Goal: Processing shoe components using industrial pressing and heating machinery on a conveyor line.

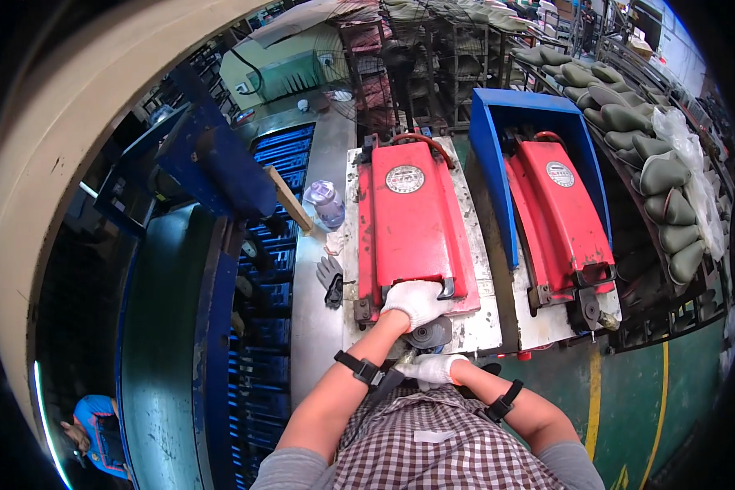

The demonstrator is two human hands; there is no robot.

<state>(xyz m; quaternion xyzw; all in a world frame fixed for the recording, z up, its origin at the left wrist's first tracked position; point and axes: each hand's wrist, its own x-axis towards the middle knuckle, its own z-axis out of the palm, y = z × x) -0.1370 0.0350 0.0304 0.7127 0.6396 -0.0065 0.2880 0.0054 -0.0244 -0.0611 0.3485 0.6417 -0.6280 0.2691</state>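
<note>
Against the fingers (433,299) of the left hand (417,303), a dark handle (447,287)

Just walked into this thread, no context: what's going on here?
Someone in white gloves stands at the left red cover, which lies down on a white base. Their left hand is at its front handle; the grip is hidden. Their right hand is lower, close to the apron; can't tell if it holds anything. The right red cover, under a blue hood, is untouched. A bottle and a grey glove lie to the left.
</note>
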